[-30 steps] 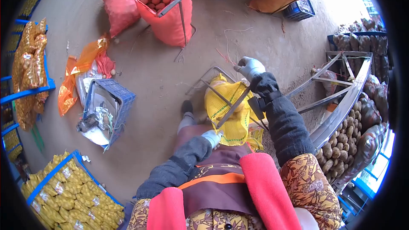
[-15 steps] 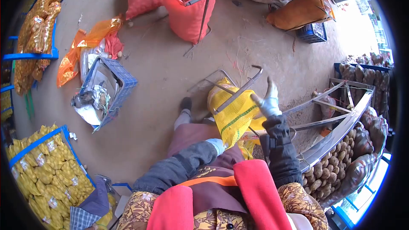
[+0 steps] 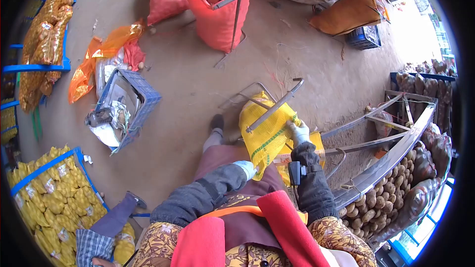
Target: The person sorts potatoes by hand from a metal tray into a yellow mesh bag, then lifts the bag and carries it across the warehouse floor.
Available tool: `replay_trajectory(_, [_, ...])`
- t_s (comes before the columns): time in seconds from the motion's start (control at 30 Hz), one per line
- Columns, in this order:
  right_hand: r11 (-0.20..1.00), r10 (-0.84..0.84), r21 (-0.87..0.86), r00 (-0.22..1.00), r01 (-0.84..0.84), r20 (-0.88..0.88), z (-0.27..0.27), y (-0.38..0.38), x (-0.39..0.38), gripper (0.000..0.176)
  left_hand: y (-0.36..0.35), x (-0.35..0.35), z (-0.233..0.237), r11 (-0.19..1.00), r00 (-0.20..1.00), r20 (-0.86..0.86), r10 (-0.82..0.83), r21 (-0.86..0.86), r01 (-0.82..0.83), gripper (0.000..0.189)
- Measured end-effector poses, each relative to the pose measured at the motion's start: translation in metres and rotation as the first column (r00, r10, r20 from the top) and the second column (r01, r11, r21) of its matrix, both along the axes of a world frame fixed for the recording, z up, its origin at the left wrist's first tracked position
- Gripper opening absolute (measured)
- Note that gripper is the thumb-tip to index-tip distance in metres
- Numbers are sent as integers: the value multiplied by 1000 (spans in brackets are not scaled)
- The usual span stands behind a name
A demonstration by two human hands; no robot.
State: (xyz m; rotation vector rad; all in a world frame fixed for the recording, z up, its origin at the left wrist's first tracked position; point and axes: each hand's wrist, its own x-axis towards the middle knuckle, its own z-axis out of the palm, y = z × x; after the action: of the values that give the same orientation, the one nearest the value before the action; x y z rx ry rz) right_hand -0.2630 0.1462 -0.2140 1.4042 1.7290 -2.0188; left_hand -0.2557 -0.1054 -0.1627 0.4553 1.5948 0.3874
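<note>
Gripping the yellow net sack (image 3: pixel 264 131), hanging on the metal stand (image 3: pixel 275 106) just beyond the knees, with the right hand (image 3: pixel 298 131), fingers curled around its edge; holding its lower side with the left hand (image 3: pixel 246 168), fingers seemingly closed on it.

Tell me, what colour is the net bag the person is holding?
Yellow, with a thin green stripe across it; the net bag shows best in the head view.

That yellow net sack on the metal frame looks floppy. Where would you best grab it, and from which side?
Probably by its loose mesh edges, coming from the near side. The yellow net sack sags limp against the frame bar, so gathered mesh gives the firmest hold. The right hand grips its right edge; the left hand sits at its lower near corner.
</note>
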Motion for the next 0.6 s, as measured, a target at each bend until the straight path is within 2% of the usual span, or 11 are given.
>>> replay_trajectory(0.03, [1000,13,-3,1000,-13,2,-2,1,-5,48,0,2,-6,1000,1000,2,13,-3,-13,53])
replay_trajectory(0.1, [971,80,229,995,-64,-57,-6,0,-16,33,0,5,-14,999,999,-5,45,24,-45,54])
replay_trajectory(0.13, [971,96,223,994,-81,-57,-8,-3,-21,33,-1,4,-12,998,998,-4,62,19,-62,54])
replay_trajectory(0.23, [984,-157,26,929,176,-335,-9,-22,-43,39,-3,-5,-6,995,996,16,92,-27,-92,54])
replay_trajectory(0.3, [988,-151,-69,925,136,-350,-12,-26,-54,43,-6,-4,-8,996,996,2,88,-12,-88,56])
replay_trajectory(0.37, [941,-128,-338,926,0,-356,-32,-19,-57,34,-8,-4,-10,994,994,5,105,-18,-105,56])
replay_trajectory(0.4, [943,-245,-299,910,145,-334,-47,-23,-52,28,-11,-2,-11,995,995,1,97,-26,-97,54])
replay_trajectory(0.43, [943,-248,-300,909,147,-335,-53,-20,-42,28,-14,-1,-11,996,997,-3,83,-31,-83,52])
replay_trajectory(0.5, [972,-231,-62,972,228,-41,-53,-9,-18,24,-30,-4,-3,992,992,5,128,-24,-127,51])
replay_trajectory(0.53, [958,-287,-26,957,286,-50,-36,-21,-11,27,-40,-6,1,982,982,15,187,-15,-187,50])
replay_trajectory(0.6, [975,-169,143,985,170,-19,-1,-41,-13,30,-63,-3,-1,960,953,114,280,-65,-274,49])
